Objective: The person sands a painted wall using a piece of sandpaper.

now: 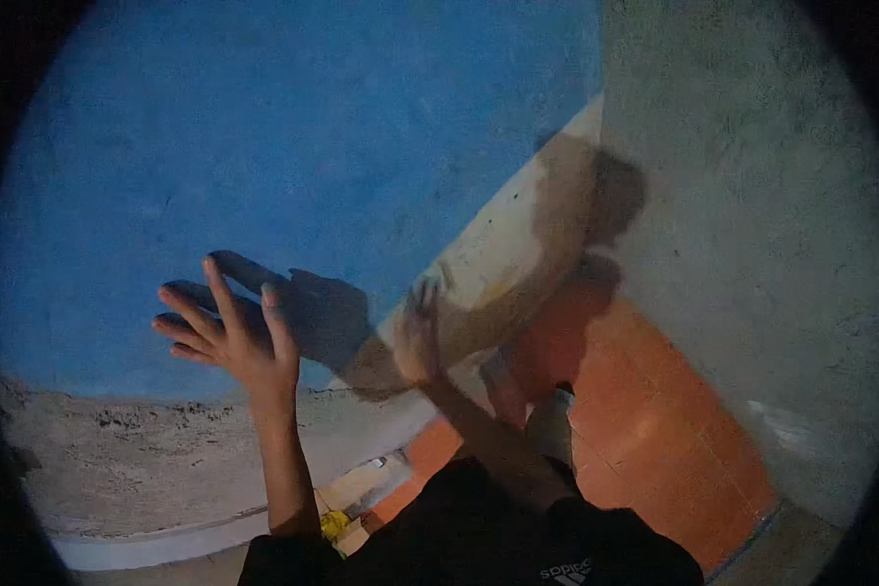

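My left hand (232,330) is raised in front of a blue wall area (313,127), fingers spread apart with nothing in them. Its shadow falls on the blue just to the right. Lower and nearer the middle, my right hand (418,342) is in front of a pale slanted band (488,239) beside the blue. Its fingers point upward and look stretched out, though shadow dims them. I see no object in it. Whether either hand touches the wall cannot be made out.
Grey wall (742,195) stands to the right. Below are orange floor tiles (645,420), a rough bare strip of wall (117,449) and a pale ledge (156,549). A small yellow item (334,524) lies low, near my left forearm. A large shadow crosses the band.
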Demonstrator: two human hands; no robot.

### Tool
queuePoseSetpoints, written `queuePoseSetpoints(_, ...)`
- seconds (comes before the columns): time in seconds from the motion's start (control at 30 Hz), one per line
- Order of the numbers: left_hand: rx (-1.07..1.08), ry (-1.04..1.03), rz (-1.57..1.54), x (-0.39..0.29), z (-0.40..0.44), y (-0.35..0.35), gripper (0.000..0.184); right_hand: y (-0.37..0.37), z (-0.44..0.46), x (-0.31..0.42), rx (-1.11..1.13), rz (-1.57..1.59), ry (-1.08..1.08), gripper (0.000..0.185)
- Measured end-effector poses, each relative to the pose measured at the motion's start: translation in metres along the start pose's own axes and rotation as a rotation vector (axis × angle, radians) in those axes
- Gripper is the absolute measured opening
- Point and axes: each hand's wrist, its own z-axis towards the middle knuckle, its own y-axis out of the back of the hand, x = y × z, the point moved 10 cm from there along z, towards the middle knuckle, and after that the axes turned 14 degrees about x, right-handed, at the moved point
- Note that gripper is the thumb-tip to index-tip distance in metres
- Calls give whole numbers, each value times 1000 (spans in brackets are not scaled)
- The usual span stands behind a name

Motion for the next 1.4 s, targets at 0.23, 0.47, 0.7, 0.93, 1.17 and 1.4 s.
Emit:
queuePoseSetpoints(0.23, 48, 35, 19, -15, 11, 0, 63, 115, 72, -27, -370, 310, 71, 54)
queuePoseSetpoints(0.47, 11, -23, 1, -46, 50, 1, 60, 127, 67, -32, -316, 297, 16, 52)
queuePoseSetpoints(0.7, -40, -74, 15, -54, 55, -2, 59, 72, 43, -30, -224, 315, -150, 53)
queuePoseSetpoints(0.93, -59, -62, 29, -53, 56, -8, 58, 190, 121, -90, -404, 370, -47, 52)
queuePoseSetpoints(1.17, -28, -25, 91, -74, 73, -18, 61, 108, 64, -88, -366, 153, 42, 51)
queuePoseSetpoints(1.4, -10, -7, -7, -117, 110, -26, 60, 348, 197, -57, -409, 237, 221, 49)
